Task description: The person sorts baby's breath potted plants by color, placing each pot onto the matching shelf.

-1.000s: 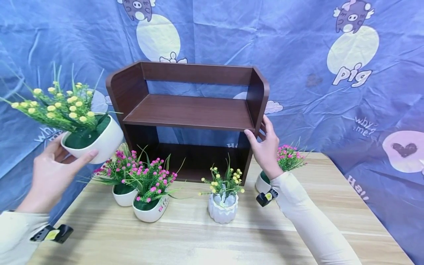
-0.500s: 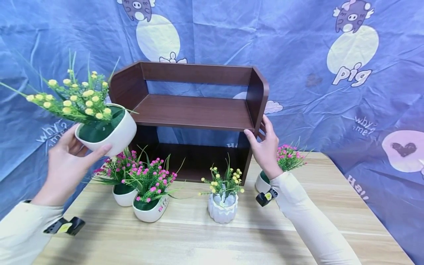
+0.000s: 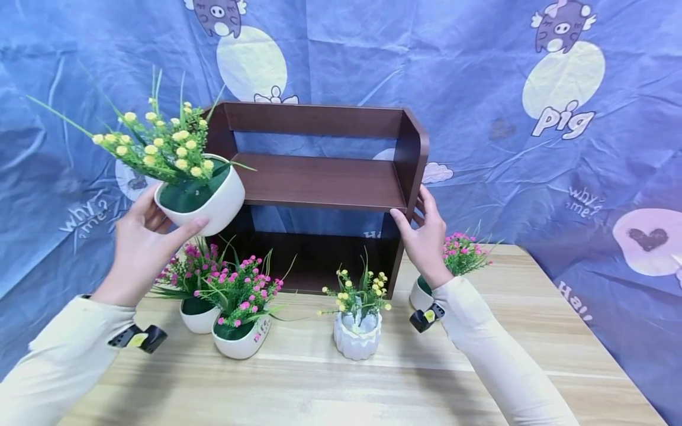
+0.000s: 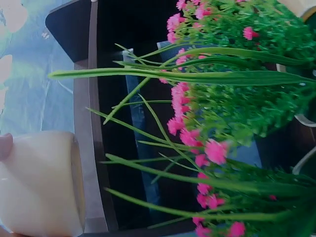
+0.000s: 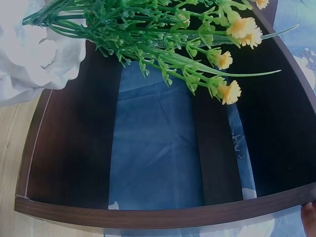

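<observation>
My left hand grips a white oval pot with yellow artificial flowers, tilted and held in the air before the left side of a dark brown two-tier shelf. In the left wrist view the pot shows at the lower left, with a fingertip on it. On the other side, my right hand holds the shelf's right side panel, thumb at the front edge and fingers behind. Only a bit of that hand shows in the right wrist view.
Two pink-flowered pots stand on the wooden table below the left hand. A fluted white pot with yellow flowers stands before the shelf. Another pink-flowered pot is partly behind the right wrist. A blue printed cloth hangs behind.
My left hand has carried the yellow-flowered pot to the right and slightly up, so it now covers the shelf's left side. The right hand has stayed on the shelf panel.
</observation>
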A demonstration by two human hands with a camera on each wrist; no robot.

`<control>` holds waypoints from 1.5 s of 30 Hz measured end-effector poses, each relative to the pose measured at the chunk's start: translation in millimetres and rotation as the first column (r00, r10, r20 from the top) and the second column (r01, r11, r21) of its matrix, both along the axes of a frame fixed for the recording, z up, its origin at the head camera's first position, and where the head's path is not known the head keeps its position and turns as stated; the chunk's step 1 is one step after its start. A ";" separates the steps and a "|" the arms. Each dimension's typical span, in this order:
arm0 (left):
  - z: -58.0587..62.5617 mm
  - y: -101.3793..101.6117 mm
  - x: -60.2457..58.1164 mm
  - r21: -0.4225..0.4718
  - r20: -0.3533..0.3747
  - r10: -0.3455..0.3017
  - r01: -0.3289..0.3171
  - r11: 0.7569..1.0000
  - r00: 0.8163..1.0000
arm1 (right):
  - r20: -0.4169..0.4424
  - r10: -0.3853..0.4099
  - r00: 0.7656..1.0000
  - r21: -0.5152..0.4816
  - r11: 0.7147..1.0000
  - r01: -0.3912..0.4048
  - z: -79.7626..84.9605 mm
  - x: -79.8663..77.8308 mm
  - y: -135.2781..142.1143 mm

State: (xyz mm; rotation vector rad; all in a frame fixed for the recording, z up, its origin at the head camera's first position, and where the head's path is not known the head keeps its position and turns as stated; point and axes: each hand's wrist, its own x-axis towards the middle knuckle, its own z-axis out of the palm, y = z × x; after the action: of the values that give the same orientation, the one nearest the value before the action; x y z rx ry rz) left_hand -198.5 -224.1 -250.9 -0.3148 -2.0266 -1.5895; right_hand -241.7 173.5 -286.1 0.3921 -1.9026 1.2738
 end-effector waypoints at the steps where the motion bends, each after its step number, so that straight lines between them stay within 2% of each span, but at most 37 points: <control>1: 0.5 1.7 -2.3 0.004 0.000 -0.001 0.001 1.000 1.000 | 0.002 -0.001 1.000 0.001 1.000 0.001 0.3 0.3 0.1; 8: 7.2 13.6 -19.1 0.054 0.025 0.020 -0.021 0.998 0.999 | 0.009 -0.005 1.000 0.001 1.000 0.005 -1.0 2.4 -0.4; 11: 10.9 18.0 -25.0 0.100 0.021 0.010 -0.012 0.995 1.000 | 0.015 0.000 1.000 0.007 1.000 0.000 -2.1 3.1 -1.5; 19: 23.4 34.7 -46.3 0.115 0.014 -0.009 0.007 0.993 1.000 | -0.009 -0.007 1.000 0.004 1.000 0.007 -0.5 1.3 -0.6; 26: 28.4 45.0 -63.0 0.074 0.025 0.058 -0.060 0.995 0.998 | -0.001 -0.012 1.000 0.016 1.000 0.012 -1.3 1.0 -0.6; 33: 30.4 52.2 -80.7 0.108 0.032 0.079 -0.082 0.991 0.996 | -0.007 -0.006 1.000 0.012 1.000 0.007 -2.1 0.9 -1.1; 37: 28.8 55.4 -89.3 0.066 0.076 0.141 -0.146 0.987 0.987 | -0.012 -0.010 1.000 0.014 1.000 0.010 -2.7 0.6 -1.0; 43: 25.9 57.1 -97.3 -0.048 0.158 0.262 -0.258 0.965 0.952 | -0.008 -0.013 1.000 0.011 1.000 0.013 -3.5 0.7 -1.2; 45: 25.3 57.4 -99.1 -0.061 0.172 0.280 -0.273 0.960 0.945 | -0.007 -0.010 1.000 0.007 1.000 0.010 -3.7 0.4 -1.6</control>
State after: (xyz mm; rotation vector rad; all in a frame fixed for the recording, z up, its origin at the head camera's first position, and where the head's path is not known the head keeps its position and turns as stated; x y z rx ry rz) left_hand -297.6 -166.7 -225.6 0.1025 -2.1265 -1.4493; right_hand -241.3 172.0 -289.9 0.3905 -1.9016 1.2577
